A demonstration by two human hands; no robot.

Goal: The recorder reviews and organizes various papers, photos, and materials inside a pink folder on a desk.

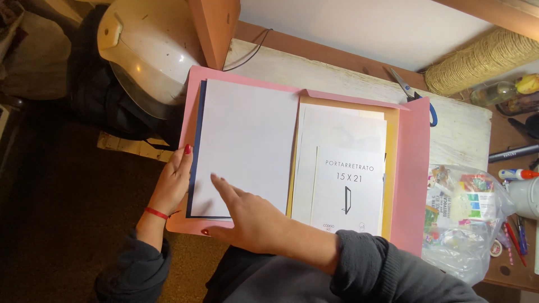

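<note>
Seen from above, an open pink folder [412, 168] lies flat on a pale wooden counter [460, 132]. The right hand [252, 216] rests open, palm down, fingers spread on a white sheet [247, 140] that lies over a dark blue sheet [197, 140] on the folder's left half. The left hand [175, 179], also open and gripping nothing, cups the folder's outer edge just beside that stack. Past the right hand's fingertips, the folder's other half holds more white papers [337, 134] and a printed card [348, 188]. The sheets look thin, light and floppy (likely to slide over each other and crease), so a pinch at a free corner or edge would probably serve best. Scissors [412, 95] and a clear plastic bag [463, 219] of small supplies lie well beyond the folder.
</note>
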